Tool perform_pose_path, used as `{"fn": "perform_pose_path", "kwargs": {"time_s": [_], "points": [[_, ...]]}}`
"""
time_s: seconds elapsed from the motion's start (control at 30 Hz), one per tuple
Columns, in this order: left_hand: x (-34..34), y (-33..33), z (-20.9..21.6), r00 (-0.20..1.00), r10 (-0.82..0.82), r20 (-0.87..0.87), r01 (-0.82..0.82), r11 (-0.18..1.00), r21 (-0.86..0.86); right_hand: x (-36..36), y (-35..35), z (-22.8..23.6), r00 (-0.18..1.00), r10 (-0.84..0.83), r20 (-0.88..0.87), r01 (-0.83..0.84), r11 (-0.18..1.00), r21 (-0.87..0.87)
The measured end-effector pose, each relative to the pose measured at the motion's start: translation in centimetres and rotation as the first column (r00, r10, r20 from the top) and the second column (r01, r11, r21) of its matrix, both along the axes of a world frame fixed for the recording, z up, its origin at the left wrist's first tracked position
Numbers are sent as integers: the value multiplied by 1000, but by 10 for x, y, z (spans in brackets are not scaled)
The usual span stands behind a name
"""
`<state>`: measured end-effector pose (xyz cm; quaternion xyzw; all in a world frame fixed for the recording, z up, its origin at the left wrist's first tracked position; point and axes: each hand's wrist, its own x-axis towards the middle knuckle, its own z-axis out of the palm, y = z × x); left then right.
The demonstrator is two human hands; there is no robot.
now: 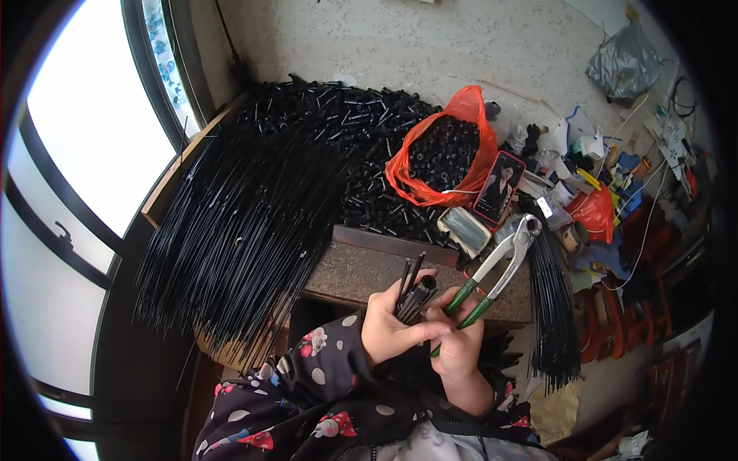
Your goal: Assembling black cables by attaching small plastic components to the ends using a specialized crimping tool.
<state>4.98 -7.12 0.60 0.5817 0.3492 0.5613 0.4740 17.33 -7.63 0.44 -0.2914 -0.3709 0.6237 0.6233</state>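
Note:
My left hand [393, 326] is closed around a small bunch of black sticks [417, 298], their ends pointing up, with what looks like a wider hollow black tube among them. Close beside it, my right hand [460, 346] grips a pair of pincers [522, 240] by the green handles. The silver head of the pincers points away from me to the upper right, and its two arms stand apart. The thumbs of both hands nearly meet in front of my body. The palm sides of my fingers are partly hidden.
Long thin black rods [238, 230] cover the left side; another bundle [550, 315] hangs over the right edge. Behind lie heaped short black tubes [361, 115], a red bag [486, 127] of black parts, a phone [500, 187] and a small box [464, 231]. A metal bar [392, 243] borders the heap.

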Motion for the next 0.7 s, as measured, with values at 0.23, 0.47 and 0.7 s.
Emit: {"fn": "perform_pose_path", "kwargs": {"time_s": [0.23, 0.47, 0.7], "points": [[0, -21, -2, 983, -69, -172, 104, 974, 203, -7, 7, -2, 866, -436, 244, 390, 896, 214], [-3, -15, -5, 987, -98, -129, 129, 957, 259, 4, 11, -8, 924, -330, 195, 270, 922, 279], [-13, -7, 4, 998, -44, -36, 48, 992, 117, -10, 3, -14, 959, -218, 182, 159, 943, 291]]}}
